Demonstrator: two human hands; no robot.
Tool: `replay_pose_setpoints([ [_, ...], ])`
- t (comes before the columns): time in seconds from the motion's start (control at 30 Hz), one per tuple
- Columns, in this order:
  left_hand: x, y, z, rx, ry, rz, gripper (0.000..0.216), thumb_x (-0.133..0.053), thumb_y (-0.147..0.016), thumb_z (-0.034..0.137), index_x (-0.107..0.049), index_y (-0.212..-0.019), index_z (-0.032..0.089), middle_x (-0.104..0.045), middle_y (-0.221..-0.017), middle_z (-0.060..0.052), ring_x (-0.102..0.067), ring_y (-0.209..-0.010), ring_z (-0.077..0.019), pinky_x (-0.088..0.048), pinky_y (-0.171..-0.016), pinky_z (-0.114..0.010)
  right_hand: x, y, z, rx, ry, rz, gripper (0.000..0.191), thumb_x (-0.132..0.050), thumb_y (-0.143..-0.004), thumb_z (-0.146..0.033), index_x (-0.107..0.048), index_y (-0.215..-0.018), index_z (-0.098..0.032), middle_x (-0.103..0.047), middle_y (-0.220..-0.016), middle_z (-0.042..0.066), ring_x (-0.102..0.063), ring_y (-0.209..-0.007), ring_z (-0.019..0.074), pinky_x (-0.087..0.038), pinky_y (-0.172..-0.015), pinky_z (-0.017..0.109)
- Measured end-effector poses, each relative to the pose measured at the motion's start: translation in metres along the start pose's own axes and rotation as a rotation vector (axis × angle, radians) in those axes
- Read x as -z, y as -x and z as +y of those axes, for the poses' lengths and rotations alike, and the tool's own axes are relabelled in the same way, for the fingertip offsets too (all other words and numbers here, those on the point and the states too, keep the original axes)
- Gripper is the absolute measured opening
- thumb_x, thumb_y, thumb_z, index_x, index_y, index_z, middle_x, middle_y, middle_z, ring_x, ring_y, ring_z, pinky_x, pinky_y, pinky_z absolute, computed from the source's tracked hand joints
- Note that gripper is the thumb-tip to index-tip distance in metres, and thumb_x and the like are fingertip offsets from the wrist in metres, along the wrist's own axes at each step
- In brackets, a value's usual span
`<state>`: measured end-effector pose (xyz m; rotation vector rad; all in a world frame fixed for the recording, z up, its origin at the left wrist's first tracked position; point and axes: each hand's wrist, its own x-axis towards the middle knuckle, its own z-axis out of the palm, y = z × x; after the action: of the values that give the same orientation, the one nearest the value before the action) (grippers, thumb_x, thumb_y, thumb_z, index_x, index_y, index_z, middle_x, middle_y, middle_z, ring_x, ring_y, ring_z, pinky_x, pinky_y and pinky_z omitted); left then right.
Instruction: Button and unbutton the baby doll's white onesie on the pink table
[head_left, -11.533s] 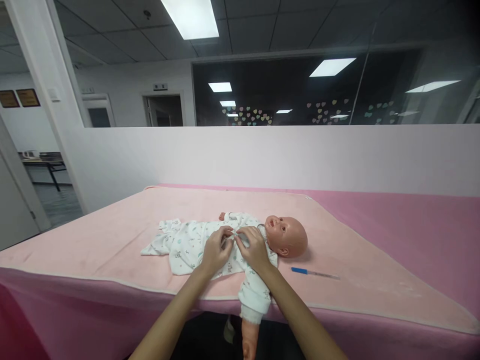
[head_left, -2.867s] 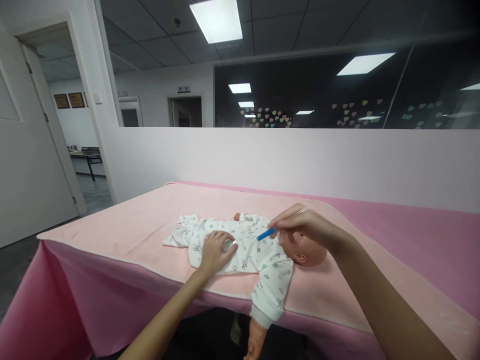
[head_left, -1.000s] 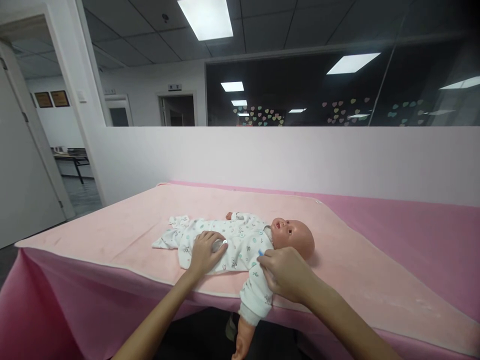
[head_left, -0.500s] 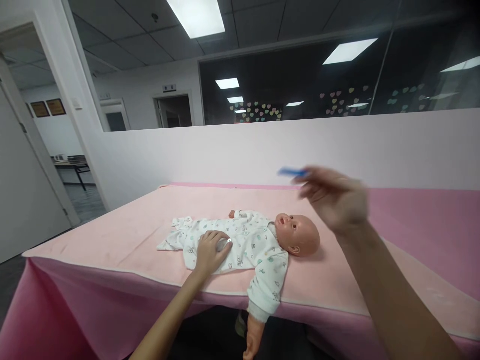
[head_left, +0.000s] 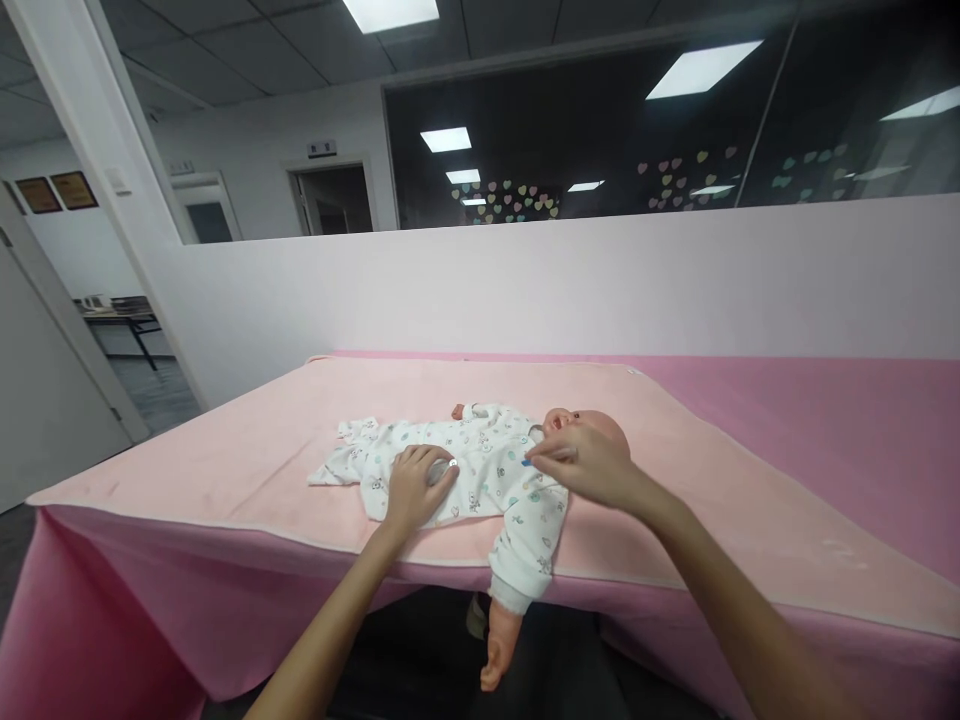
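- One doll (head_left: 487, 478) lies on its back between and beneath the two hands, in one white printed outfit; its chest is in the gap, its single head partly behind the right hand, its legs beyond the left.
- Two doll hands show: one past the left hand on the far side, the other, the near doll hand (head_left: 496, 655), hanging over the table edge, below and between the person's hands.
- One blue pen (head_left: 526, 462) pokes out from the right fingertips above the chest; whether it touches the cloth, I can't tell.
- The right hand (head_left: 589, 464) is closed, thumb and fingers pinched together round that pen.
- The left hand (head_left: 417, 484) rests on the outfit, fingers curled, thumb and forefinger nearly meeting at one small white piece (head_left: 454, 463); something greyish within the curl is unclear.
- One peach blanket (head_left: 247, 450) spreads under everything, with pink cloth (head_left: 847, 430) showing to the right hand's right.
- One white low wall (head_left: 487, 285) stands beyond both hands.
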<state>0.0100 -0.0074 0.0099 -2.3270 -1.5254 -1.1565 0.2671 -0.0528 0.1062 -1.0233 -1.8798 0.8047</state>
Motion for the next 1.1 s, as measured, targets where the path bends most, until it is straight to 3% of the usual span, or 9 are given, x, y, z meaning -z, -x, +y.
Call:
replay_pose_setpoints([
  [0.1, 0.000, 0.002, -0.002, -0.012, 0.002, -0.010, 0.016, -0.045, -0.081, 0.033, -0.058, -0.084, 0.024, -0.062, -0.093, 0.000, -0.050, -0.090, -0.0207, -0.035, -0.079, -0.035, -0.013, 0.028, 0.014, -0.158, 0.003, -0.046, 0.030, -0.055, -0.074, -0.042, -0.069, -0.085, -0.018, -0.066, -0.073, 0.006, -0.060, -0.064, 0.0168, -0.045, -0.050, 0.025],
  [0.2, 0.004, 0.002, 0.000, -0.019, 0.004, -0.010, 0.015, -0.045, -0.080, 0.031, -0.057, -0.086, 0.024, -0.061, -0.094, -0.001, -0.050, -0.091, -0.0210, -0.034, -0.080, -0.036, -0.007, 0.053, 0.040, -0.311, -0.203, -0.026, 0.044, -0.045, -0.079, -0.051, -0.064, -0.093, -0.014, -0.065, -0.082, 0.009, -0.060, -0.060, 0.0157, -0.046, -0.047, 0.026],
  [0.37, 0.007, -0.012, 0.037, -0.092, 0.041, 0.082, 0.029, -0.046, -0.077, 0.024, -0.052, -0.106, 0.024, -0.056, -0.107, -0.003, -0.046, -0.102, -0.0219, -0.031, -0.089, -0.037, 0.009, 0.073, 0.094, -0.488, -0.483, 0.135, 0.040, -0.046, -0.077, -0.053, -0.055, -0.084, -0.015, -0.061, -0.062, 0.003, -0.051, -0.040, 0.0109, -0.041, -0.033, 0.023],
  [0.53, -0.033, -0.044, 0.086, -0.214, 0.081, 0.045, 0.022, -0.044, -0.082, 0.027, -0.054, -0.101, 0.023, -0.056, -0.103, -0.002, -0.048, -0.098, -0.0184, -0.033, -0.087, -0.034, 0.013, 0.076, 0.124, -0.562, -0.418, 0.366, 0.032, -0.055, -0.071, -0.049, -0.045, -0.068, -0.018, -0.047, -0.041, -0.006, -0.028, -0.024, 0.0037, -0.023, -0.022, 0.015],
  [0.63, -0.064, -0.054, 0.089, -0.129, 0.015, 0.090, 0.021, -0.044, -0.082, 0.030, -0.056, -0.096, 0.020, -0.058, -0.097, -0.005, -0.049, -0.093, -0.0201, -0.035, -0.081, -0.035, 0.017, 0.079, 0.129, -0.581, -0.420, 0.505, 0.034, -0.060, -0.066, -0.048, -0.042, -0.065, -0.019, -0.040, -0.037, -0.010, -0.022, -0.023, 0.0022, -0.018, -0.022, 0.014],
  [0.77, -0.081, -0.047, 0.080, -0.132, -0.018, 0.136, 0.016, -0.042, -0.083, 0.023, -0.058, -0.086, 0.019, -0.059, -0.085, -0.005, -0.050, -0.085, -0.0193, -0.034, -0.079, -0.035, 0.026, 0.082, 0.131, -0.549, -0.445, 0.523, 0.036, -0.060, -0.063, -0.050, -0.043, -0.061, -0.019, -0.036, -0.036, -0.010, -0.025, -0.026, 0.0032, -0.021, -0.026, 0.016],
  [0.9, -0.079, -0.038, 0.078, -0.160, 0.006, 0.163, 0.016, -0.043, -0.081, 0.017, -0.058, -0.084, 0.019, -0.059, -0.083, -0.004, -0.050, -0.083, -0.0186, -0.034, -0.076, -0.034, 0.033, 0.081, 0.134, -0.614, -0.147, 0.392, 0.035, -0.050, -0.070, -0.052, -0.047, -0.059, -0.018, -0.037, -0.035, -0.007, -0.027, -0.027, 0.0062, -0.022, -0.031, 0.020],
  [1.03, -0.078, -0.036, 0.079, -0.155, 0.017, 0.213, 0.015, -0.045, -0.081, 0.016, -0.058, -0.085, 0.020, -0.059, -0.085, -0.003, -0.049, -0.084, -0.0178, -0.034, -0.075, -0.033, 0.033, 0.077, 0.137, -0.654, 0.609, 0.392, 0.029, -0.045, -0.075, -0.043, -0.057, -0.078, -0.017, -0.059, -0.059, 0.006, -0.056, -0.053, 0.0187, -0.038, -0.049, 0.027],
  [1.1, -0.079, -0.036, 0.078, -0.155, 0.024, 0.235, 0.015, -0.045, -0.081, 0.015, -0.058, -0.086, 0.020, -0.058, -0.087, -0.003, -0.049, -0.085, -0.0174, -0.035, -0.075, -0.033, 0.030, 0.075, 0.139, -0.657, 0.918, 0.417, 0.032, -0.041, -0.078, -0.040, -0.057, -0.092, -0.016, -0.063, -0.072, 0.011, -0.061, -0.070, 0.0263, -0.040, -0.057, 0.032],
])
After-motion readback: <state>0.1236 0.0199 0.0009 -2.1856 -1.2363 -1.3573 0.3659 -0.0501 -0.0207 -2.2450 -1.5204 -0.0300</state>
